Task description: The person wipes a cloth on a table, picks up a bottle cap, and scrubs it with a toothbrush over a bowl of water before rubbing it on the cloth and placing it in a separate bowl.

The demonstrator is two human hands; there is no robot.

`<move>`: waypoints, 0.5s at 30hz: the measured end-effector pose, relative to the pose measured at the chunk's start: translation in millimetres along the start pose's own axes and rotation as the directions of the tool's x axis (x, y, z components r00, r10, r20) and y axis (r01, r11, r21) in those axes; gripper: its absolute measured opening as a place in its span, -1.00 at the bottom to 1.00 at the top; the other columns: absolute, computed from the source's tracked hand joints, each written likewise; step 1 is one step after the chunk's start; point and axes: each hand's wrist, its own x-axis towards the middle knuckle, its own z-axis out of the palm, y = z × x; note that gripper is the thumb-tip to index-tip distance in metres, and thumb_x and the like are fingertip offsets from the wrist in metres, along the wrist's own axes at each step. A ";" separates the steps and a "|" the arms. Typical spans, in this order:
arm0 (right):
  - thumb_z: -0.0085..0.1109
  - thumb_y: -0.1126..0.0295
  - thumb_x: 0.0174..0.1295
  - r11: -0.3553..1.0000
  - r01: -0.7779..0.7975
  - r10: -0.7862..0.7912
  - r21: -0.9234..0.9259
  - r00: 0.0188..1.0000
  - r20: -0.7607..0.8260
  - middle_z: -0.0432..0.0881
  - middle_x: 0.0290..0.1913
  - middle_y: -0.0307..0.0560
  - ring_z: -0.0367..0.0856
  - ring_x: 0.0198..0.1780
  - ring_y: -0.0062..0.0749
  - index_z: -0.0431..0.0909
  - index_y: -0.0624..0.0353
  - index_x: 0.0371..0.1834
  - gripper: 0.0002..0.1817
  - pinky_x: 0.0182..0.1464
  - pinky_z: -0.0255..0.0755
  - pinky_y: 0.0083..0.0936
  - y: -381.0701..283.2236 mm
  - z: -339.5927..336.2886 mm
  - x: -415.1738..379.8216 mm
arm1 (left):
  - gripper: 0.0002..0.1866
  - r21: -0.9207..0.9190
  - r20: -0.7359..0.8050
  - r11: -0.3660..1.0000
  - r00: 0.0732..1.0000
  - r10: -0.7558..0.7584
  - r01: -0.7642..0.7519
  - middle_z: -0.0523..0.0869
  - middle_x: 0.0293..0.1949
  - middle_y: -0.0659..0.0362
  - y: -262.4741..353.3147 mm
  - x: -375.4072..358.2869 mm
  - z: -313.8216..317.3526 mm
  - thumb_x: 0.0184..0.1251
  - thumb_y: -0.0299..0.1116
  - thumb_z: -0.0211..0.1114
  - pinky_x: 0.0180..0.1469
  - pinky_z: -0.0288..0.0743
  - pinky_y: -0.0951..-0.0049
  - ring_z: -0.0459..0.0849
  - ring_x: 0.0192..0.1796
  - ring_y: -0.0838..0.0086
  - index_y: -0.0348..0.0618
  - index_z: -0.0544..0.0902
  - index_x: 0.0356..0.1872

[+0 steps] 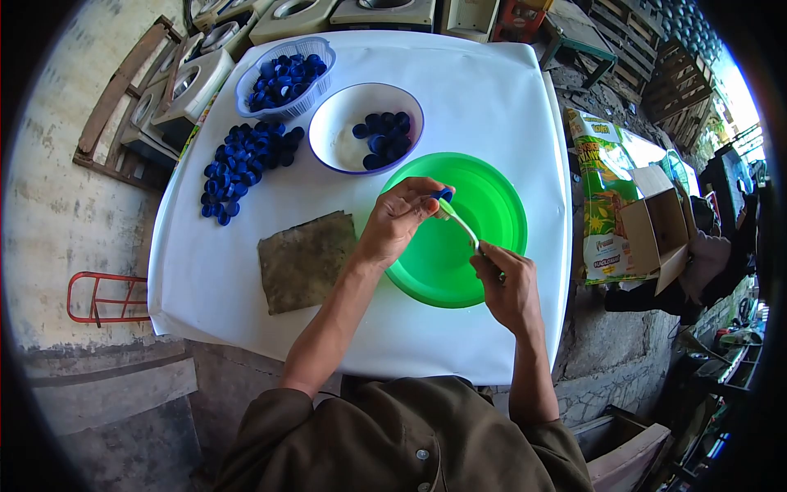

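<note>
Pinched in the fingers of my left hand (395, 220) is a blue bottle cap (443, 195), held above the green basin (512, 201). My right hand (510, 283) grips the handle of a toothbrush (464, 225), white with a green head end. Its head meets the cap, though the bristles are too small to make out. Behind the basin stands a white bowl (328, 127) with several blue caps in one side. A brown, stained cloth (305, 261) lies flat on the table, left of my left forearm.
Loose blue caps (238, 168) are heaped on the white-covered table (484, 86) at the left. A pale plastic basket (321, 86) of caps stands at the back left. Right of the table are an open cardboard box (652, 225) and a printed sack (598, 197).
</note>
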 end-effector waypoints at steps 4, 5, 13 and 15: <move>0.32 0.50 0.32 0.996 -0.064 0.063 0.065 0.998 0.016 0.75 -0.26 0.26 0.78 -0.34 0.00 0.67 0.45 -0.02 -0.75 -0.28 0.59 -0.33 2.7 -4.6 1.4 | -0.66 0.063 0.041 0.997 0.999 0.034 -0.037 0.63 0.22 -0.01 6.5 -3.0 1.7 0.47 -0.58 0.26 0.24 0.60 0.36 0.66 0.17 0.44 -0.23 0.57 0.22; 0.32 0.50 0.32 0.997 -0.057 0.057 0.044 0.998 0.008 0.75 -0.26 0.26 0.78 -0.34 -0.01 0.67 0.45 -0.02 -0.75 -0.28 0.59 -0.34 2.4 -3.5 1.5 | -0.66 0.049 0.028 0.999 1.000 0.014 -0.016 0.63 0.23 -0.01 8.8 -3.3 5.5 0.46 -0.58 0.26 0.24 0.61 0.36 0.65 0.18 0.44 -0.23 0.57 0.22; 0.32 0.52 0.31 0.999 -0.022 0.021 -0.049 1.000 -0.010 0.76 -0.22 0.28 0.80 -0.29 0.00 0.68 0.45 -0.03 -0.76 -0.23 0.62 -0.35 -2.3 -1.1 1.6 | -0.65 0.035 -0.035 0.999 0.999 0.013 -0.012 0.65 0.17 0.02 6.7 -4.7 5.2 0.45 -0.56 0.29 0.23 0.62 0.38 0.68 0.14 0.45 -0.30 0.58 0.22; 0.31 0.52 0.32 0.999 -0.008 0.008 -0.034 1.000 0.005 0.76 -0.23 0.27 0.80 -0.30 -0.02 0.68 0.45 -0.03 -0.77 -0.24 0.61 -0.36 -3.2 -1.9 1.8 | -0.65 0.017 -0.030 1.000 0.999 0.027 -0.026 0.66 0.15 0.04 5.2 -0.9 7.1 0.44 -0.56 0.31 0.23 0.62 0.41 0.68 0.13 0.45 -0.32 0.58 0.21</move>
